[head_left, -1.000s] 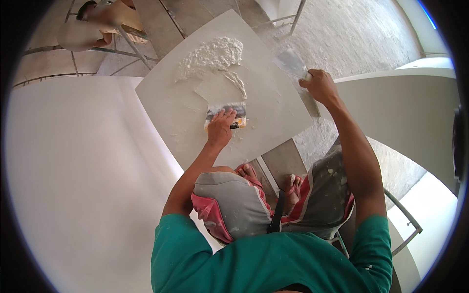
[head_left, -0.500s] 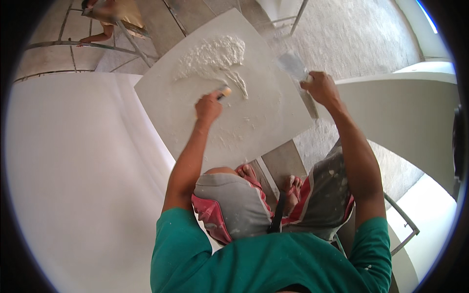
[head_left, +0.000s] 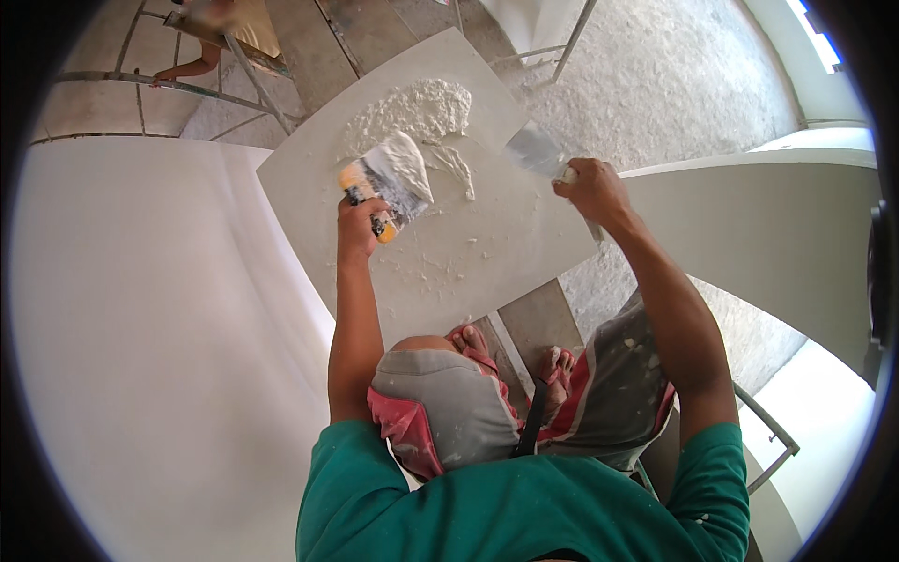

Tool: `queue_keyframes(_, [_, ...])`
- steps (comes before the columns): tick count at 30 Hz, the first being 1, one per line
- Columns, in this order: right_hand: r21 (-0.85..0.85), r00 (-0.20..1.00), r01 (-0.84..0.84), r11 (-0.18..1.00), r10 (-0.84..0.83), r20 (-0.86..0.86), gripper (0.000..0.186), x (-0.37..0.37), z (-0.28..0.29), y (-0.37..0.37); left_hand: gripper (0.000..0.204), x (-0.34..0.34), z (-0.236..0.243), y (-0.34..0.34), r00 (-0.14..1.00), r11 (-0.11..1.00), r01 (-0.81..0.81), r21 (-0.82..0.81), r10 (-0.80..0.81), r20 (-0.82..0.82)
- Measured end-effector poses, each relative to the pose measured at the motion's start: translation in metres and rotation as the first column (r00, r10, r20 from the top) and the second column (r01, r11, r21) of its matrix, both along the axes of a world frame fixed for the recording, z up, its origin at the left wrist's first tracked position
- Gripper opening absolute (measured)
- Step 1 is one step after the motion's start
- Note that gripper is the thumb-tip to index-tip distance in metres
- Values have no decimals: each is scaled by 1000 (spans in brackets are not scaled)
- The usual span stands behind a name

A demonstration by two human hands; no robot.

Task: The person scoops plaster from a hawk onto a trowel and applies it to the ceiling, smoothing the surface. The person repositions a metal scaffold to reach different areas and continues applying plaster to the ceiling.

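Note:
My left hand (head_left: 361,225) is closed around a wide plastering knife (head_left: 389,183) with an orange and black handle. Its broad blade is turned up, and a thick smear of white plaster (head_left: 408,161) lies along the far edge. Closed as well, my right hand (head_left: 596,194) grips a putty knife (head_left: 538,150) with a flat pale blade, over the right edge of the board. Under both tools is a large pale mixing board (head_left: 375,290). A heap of wet plaster (head_left: 412,105) is spread over its far part, with a ragged streak and small crumbs nearer to me.
A smooth white curved wall (head_left: 169,328) fills the left side, and a curved grey-white partition (head_left: 768,215) stands at the right. Metal scaffold tubes (head_left: 178,86) cross the far left, where another person's arm (head_left: 192,66) rests. Planks (head_left: 538,318) lie beneath my feet.
My left hand has turned the plastering knife over, so its plaster-loaded blade now shows, and moved slightly left. My right hand has drawn the putty knife inward over the board.

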State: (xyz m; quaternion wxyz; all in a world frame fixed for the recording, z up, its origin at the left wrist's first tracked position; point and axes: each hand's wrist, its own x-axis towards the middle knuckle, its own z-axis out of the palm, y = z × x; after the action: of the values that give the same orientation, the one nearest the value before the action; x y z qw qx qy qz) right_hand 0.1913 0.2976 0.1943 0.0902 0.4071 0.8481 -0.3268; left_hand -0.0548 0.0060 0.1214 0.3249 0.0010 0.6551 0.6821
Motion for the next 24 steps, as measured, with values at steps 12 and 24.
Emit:
queue_keyframes(12, [-162, 983, -172, 972, 160, -84, 28, -43, 8, -64, 46, 31, 87, 21, 980, 975, -123, 187, 149, -135])
queue_keyframes(24, [-150, 990, -137, 979, 131, -46, 25, -50, 27, -60, 36, 68, 87, 24, 922, 985, 169, -34, -170, -347])
